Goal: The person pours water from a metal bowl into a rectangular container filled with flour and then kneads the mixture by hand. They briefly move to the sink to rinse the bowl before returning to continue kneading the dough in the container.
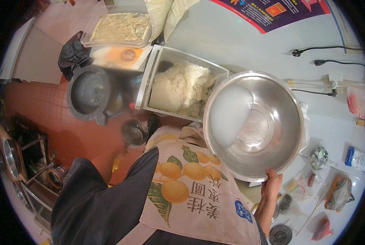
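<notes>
My right hand (271,181) grips the near rim of a wide stainless steel basin (271,144), thumb on the edge. The basin leans left, and a pool of cloudy whitish liquid (231,114) gathers on that side. Its left rim overlaps the corner of a white rectangular container (186,114), which holds a pale, clumped mass (179,87) that looks wet. What the mass is, I cannot tell. My left hand is out of view. A printed apron (201,190) with orange fruit covers my front.
Left of the white container stands a grey round tub (89,92); a small metal bowl (134,132) sits on the red tiled floor. Behind is a clear plastic bin (119,27) of pale strips. At right, a white surface (304,223) carries bagged items. Black power cords (332,48) run along the wall.
</notes>
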`<state>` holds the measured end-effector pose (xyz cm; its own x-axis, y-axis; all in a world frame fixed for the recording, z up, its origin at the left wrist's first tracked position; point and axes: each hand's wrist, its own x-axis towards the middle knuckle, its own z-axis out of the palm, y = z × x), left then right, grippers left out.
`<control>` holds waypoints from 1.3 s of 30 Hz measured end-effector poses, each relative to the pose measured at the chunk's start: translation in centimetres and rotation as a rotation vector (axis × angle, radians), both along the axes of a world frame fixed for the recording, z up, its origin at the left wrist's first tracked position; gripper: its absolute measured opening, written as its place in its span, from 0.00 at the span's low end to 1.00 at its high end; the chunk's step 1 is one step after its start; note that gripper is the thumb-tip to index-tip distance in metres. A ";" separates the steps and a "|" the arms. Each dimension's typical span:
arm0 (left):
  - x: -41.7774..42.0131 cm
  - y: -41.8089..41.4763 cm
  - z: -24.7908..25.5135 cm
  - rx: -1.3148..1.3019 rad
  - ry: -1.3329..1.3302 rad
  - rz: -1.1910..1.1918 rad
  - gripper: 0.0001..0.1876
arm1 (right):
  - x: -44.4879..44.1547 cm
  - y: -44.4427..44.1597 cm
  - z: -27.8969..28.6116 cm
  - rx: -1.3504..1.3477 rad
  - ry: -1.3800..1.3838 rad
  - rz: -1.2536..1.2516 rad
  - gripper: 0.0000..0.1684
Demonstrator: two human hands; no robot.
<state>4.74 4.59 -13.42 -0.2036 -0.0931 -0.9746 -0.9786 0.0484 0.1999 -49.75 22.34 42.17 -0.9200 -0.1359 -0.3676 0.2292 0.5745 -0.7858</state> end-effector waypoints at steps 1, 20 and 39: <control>0.7 -0.2 -0.7 -0.006 0.038 -0.073 0.07 | -0.4 0.5 0.0 0.025 -0.029 0.014 0.25; 1.6 1.3 -4.4 0.009 0.108 0.069 0.09 | -0.1 -0.5 0.2 0.046 0.025 0.008 0.22; 0.2 0.2 1.0 0.001 -0.005 0.336 0.10 | -1.0 -1.1 -0.1 -0.068 0.000 0.032 0.25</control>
